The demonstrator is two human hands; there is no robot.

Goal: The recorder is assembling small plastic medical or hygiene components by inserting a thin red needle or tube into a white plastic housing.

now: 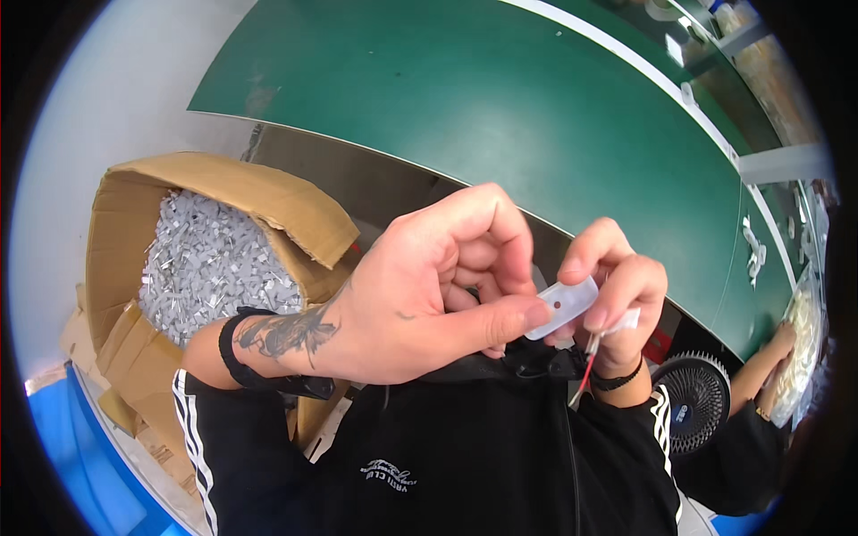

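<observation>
The left hand (420,295) pinches a small translucent white plastic tab (563,305) between thumb and forefinger; the right hand (617,295) clamps its other end, a thin red wire (587,375) dangling below. Held in mid-air above the lap (away from the green worktop (500,98)), the tab could slip from such light fingertip grips and drop, perhaps into the open cardboard box of grey strips (206,259).

Your left hand (429,295) and right hand (617,295) pinch a small white plastic piece (563,306) between them, above the green table (500,107) edge. Thin red wire (587,371), possibly attached, hangs below. A cardboard box (206,259) of grey parts sits left.
</observation>
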